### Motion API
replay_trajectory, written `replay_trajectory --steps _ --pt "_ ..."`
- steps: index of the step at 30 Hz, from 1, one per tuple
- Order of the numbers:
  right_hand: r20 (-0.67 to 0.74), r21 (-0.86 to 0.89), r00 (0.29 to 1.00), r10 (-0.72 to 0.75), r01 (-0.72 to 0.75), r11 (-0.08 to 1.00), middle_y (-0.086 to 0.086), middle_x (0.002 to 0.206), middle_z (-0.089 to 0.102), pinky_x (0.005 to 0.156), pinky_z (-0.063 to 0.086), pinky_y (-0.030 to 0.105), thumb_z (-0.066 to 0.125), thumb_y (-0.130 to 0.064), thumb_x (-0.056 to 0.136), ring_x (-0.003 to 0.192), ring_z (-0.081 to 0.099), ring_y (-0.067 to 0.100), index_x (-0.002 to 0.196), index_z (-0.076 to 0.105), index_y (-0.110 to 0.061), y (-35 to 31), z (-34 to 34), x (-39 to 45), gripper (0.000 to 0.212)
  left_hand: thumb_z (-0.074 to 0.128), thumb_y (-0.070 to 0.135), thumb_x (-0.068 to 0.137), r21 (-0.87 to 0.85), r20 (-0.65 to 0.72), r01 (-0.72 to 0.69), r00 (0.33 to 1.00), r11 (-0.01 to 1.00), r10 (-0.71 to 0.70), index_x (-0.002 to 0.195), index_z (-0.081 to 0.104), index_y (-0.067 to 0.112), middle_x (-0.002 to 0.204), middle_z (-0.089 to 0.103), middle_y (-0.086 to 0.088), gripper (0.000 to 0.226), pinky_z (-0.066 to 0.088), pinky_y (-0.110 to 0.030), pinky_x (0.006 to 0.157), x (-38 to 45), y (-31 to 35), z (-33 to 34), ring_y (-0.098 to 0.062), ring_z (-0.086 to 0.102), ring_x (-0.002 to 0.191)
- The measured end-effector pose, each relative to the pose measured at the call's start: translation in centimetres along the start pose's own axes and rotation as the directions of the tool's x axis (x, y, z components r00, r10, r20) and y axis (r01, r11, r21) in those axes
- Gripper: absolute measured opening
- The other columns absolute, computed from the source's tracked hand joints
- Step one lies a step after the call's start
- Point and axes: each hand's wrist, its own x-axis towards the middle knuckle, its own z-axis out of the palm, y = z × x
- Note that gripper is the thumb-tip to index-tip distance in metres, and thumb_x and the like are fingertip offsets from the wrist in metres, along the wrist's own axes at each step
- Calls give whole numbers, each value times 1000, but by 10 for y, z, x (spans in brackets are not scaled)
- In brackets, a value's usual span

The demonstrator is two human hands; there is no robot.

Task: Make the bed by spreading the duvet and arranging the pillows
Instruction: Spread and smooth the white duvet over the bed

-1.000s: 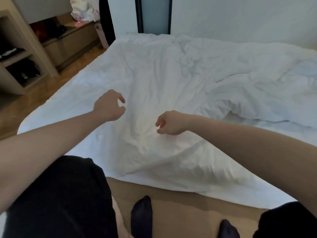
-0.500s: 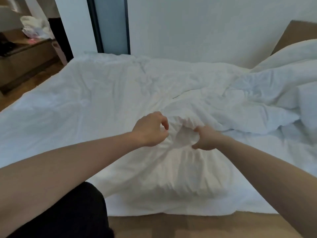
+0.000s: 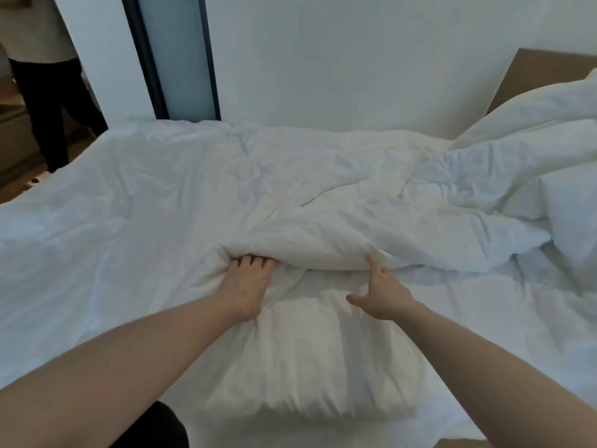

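Left hand (image 3: 247, 286) is digging its fingers under the folded edge of the duvet (image 3: 290, 202) mid-bed, gripping it; right hand (image 3: 382, 294) is lying spread open, fingertips touching that same edge just right.

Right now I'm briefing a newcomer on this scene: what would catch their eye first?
Both hands at the middle: the left hand tucked under a bunched duvet fold, the right hand open, fingertips at the same fold. Below them a pillow lies at the bed's near edge.

Plain white wall (image 3: 339, 59), dark-framed panel (image 3: 177, 56), brown headboard (image 3: 542, 69) at right.
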Motion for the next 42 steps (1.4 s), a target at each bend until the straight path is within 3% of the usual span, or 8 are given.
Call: replay_trajectory --steps 7,11,17,22,27,32,36,42 --pt "-79 161 996 27 -14 987 8 143 54 90 50 38 87 -60 63 120 63 29 159 -12 -23 -7 9 30 143 64 16 77 -352 -19 69 997 934 -81 106 74 30 109 74 1 34 53 -33 84 13 9 -30 -25 69 107" --pt "-177 241 984 28 16 970 16 145 39 100 48 46 92 -47 57 130 50 38 158 2 -22 -9 -4 33 138 45 4 60 -751 -34 -42 999 658 25 68 66 9 57 54 6 23 43 -36 55 -10 22 -78 -13 55 61" --pt "-531 8 825 -191 230 973 1 102 58 69 43 35 57 -27 80 102 58 31 101 63 -25 -11 -58 -9 22 44 -6 73 -949 -49 -135 956 286 290 60 64 5 64 50 -5 26 30 -34 59 -57 16 -133 -18 42 64" --pt "-752 272 649 -115 464 843 -3 80 73 67 52 38 45 -17 69 79 67 23 84 73 -20 -22 -124 -65 32 44 1 66 -940 130 44 964 340 234 74 70 3 71 61 -11 28 43 -30 61 -68 -19 -113 -22 54 67" --pt "-288 201 936 -203 266 943 6 71 71 62 50 32 50 -16 77 72 67 21 74 69 -9 -15 -107 -106 21 51 13 63 -602 329 -135 856 787 399 91 69 34 90 71 15 39 57 -29 76 -83 -3 -93 -9 67 82" --pt "432 -263 899 68 53 963 4 102 74 71 56 32 69 -25 80 91 69 25 91 72 -19 42 -43 -134 13 61 16 82 -681 247 -193 847 706 470 114 67 36 109 70 24 39 54 -18 83 -88 50 -112 11 65 86" --pt "405 -101 909 92 -55 993 -8 125 66 95 53 31 83 -37 78 113 63 17 134 61 -27 73 -56 -146 61 65 28 88 -676 225 -275 807 684 546 123 63 35 119 63 24 36 53 -18 84 -96 90 -119 4 64 101" --pt "242 515 931 275 -363 777 5 122 65 89 60 41 83 -24 81 100 68 22 136 50 -29 130 -82 -138 64 65 33 88 -673 202 -291 812 680 547 127 61 35 121 60 18 39 50 -16 77 -91 115 -111 -1 62 108"
